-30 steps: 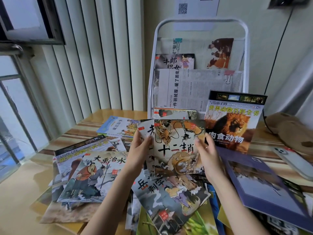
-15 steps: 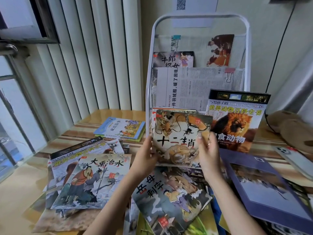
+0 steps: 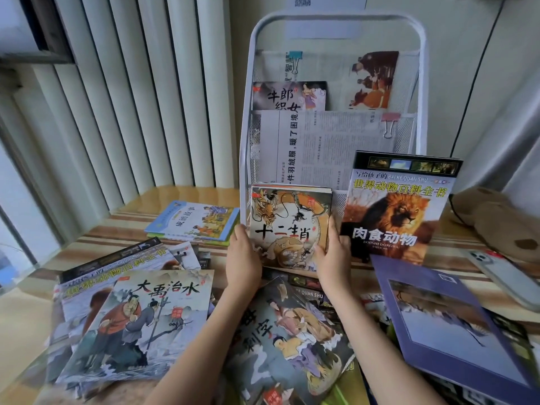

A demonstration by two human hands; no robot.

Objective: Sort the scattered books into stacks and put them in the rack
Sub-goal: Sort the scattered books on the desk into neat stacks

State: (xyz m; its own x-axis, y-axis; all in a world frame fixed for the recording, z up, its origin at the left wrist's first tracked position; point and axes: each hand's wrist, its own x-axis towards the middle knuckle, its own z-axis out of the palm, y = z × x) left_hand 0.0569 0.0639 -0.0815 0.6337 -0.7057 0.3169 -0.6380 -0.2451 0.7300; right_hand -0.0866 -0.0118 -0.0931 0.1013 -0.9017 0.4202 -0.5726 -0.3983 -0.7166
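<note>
A thin stack of picture books with a dragon cover (image 3: 289, 226) stands upright at the bottom front of the white wire rack (image 3: 422, 83). My left hand (image 3: 242, 258) grips its left edge and my right hand (image 3: 331, 255) grips its right edge. A lion book (image 3: 397, 206) leans upright in the rack's lower right. Higher rack tiers hold a small picture book (image 3: 287, 96) and clipped newspapers (image 3: 321, 147). Scattered books lie on the table: one with two robed men (image 3: 137, 325) at left, another picture book (image 3: 292, 337) under my arms.
A purple-bordered book (image 3: 455, 325) lies at right over more books. A blue book (image 3: 195, 219) lies left of the rack. A phone (image 3: 502, 273) and a brown plush toy (image 3: 499, 223) sit at far right. Vertical blinds and a window fill the left.
Both hands carried the dragon-cover stack away from me, from above the scattered pile to the rack's bottom tier, where it stands upright beside the lion book.
</note>
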